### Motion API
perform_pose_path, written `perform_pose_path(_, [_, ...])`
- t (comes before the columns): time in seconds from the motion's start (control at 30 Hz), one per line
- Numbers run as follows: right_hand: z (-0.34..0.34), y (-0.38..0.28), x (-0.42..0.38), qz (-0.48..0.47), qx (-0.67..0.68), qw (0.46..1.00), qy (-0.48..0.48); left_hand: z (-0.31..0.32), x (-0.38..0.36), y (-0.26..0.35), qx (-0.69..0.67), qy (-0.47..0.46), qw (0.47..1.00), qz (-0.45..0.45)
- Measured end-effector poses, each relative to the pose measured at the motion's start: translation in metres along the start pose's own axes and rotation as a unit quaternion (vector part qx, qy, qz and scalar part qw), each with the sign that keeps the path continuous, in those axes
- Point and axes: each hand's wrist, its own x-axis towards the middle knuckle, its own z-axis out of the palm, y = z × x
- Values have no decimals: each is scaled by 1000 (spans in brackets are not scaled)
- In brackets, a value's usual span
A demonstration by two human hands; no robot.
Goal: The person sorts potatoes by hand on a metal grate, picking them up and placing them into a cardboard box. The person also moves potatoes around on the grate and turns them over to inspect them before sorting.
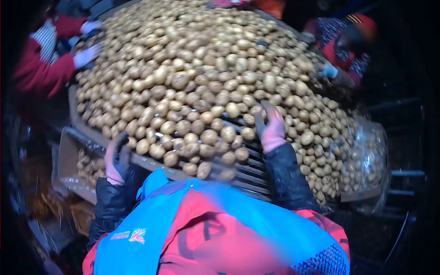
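Observation:
Many round, pale brown potatoes [183, 82] cover a large table with a metal rim [151, 162]. My left hand [118, 158], in a pink and dark glove, is at the near left rim beside the potatoes, fingers apart and nothing in it. Over the right part of the heap is my right hand [271, 126], gloved alike, with thumb and fingers spread next to potatoes and holding none. Dark slats [250, 176] show between my hands, just left of my right forearm.
A box of small potatoes [89, 167] stands below the left rim. At the right, a clear plastic bag [369, 160] holds more potatoes. One co-worker in red [46, 68] is at the left, another [339, 50] at the upper right; a third's gloves show at the far edge.

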Motion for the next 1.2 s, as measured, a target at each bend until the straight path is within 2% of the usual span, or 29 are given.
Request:
perform_pose_path(0.03, [-3,3,12,60,11,998,8,16,5,15,79,-46,993,73])
perform_pose_path(0.1, [12,37,39,84,-19,994,68,41,16,25,152,-126,972,128])
perform_pose_path(0.13, [12,40,54,111,-44,991,62,54,21,13,114,-165,974,109])
perform_pose_path(0.17, [13,41,68,138,-68,987,56,61,24,3,196,-174,947,188])
perform_pose_path(0.23, [20,43,95,151,-197,968,-42,70,27,18,213,-190,938,196])
perform_pose_path(0.3, [31,32,119,189,-311,922,-135,70,29,19,208,-190,941,188])
perform_pose_path(0.37, [30,35,129,212,-302,918,-146,68,30,16,189,-197,946,174])
perform_pose_path(0.5, [19,48,126,237,-193,945,-117,72,28,23,130,-178,965,142])
perform_pose_path(0.53, [19,42,118,310,59,945,-84,77,27,37,40,-204,975,73])
perform_pose_path(0.57, [19,34,109,361,307,879,-49,80,27,43,-51,-227,973,2])
perform_pose_path(0.6, [17,22,97,282,410,861,-105,87,26,32,-177,-295,934,-91])
perform_pose_path(0.63, [14,8,85,197,506,824,-161,92,28,41,-180,-291,935,-92])
perform_pose_path(0.67, [8,-8,80,79,411,880,-224,100,31,56,-275,-307,895,-170])
perform_pose_path(0.7, [15,-19,79,122,388,885,-226,104,33,66,-365,-319,840,-244])
perform_pose_path(0.73, [21,-33,80,165,366,887,-229,110,35,64,-451,-278,783,-327])
perform_pose_path(0.77, [23,-43,90,190,292,916,-199,110,32,66,-520,-286,737,-323])
perform_pose_path(0.8, [36,-31,98,113,106,981,-118,108,29,55,-537,-280,721,-338])
perform_pose_path(0.83, [55,-10,105,27,-85,996,-29,106,26,42,-554,-272,704,-351])
perform_pose_path(0.87, [68,6,109,10,-145,989,-38,102,25,41,-573,-273,674,-377])
perform_pose_path(0.9, [83,23,112,-9,-202,978,-47,100,23,39,-576,-262,678,-375])
perform_pose_path(0.93, [104,45,115,34,-294,949,-112,98,22,35,-592,-257,666,-373])
perform_pose_path(0.97, [87,31,128,85,-258,942,-198,94,19,28,-609,-244,657,-371])
perform_pose_path(1.0, [89,44,121,24,-153,982,-111,94,17,21,-622,-204,655,-376])
perform_pose_path(1.03, [76,19,124,78,-47,990,-109,90,16,13,-635,-206,652,-359])
perform_pose_path(1.07, [85,17,118,68,28,996,-50,84,11,21,-568,-192,744,-294])
perform_pose_path(1.1, [101,28,114,91,112,989,-36,92,10,-3,-677,-171,655,-289])
perform_pose_path(1.13, [104,2,108,120,322,938,-43,86,13,9,-757,-171,557,-296])
perform_pose_path(1.17, [93,-29,106,191,407,881,-146,80,12,13,-723,-145,611,-288])
perform_pose_path(1.2, [82,-61,103,274,462,809,-239,77,9,8,-737,-121,610,-265])
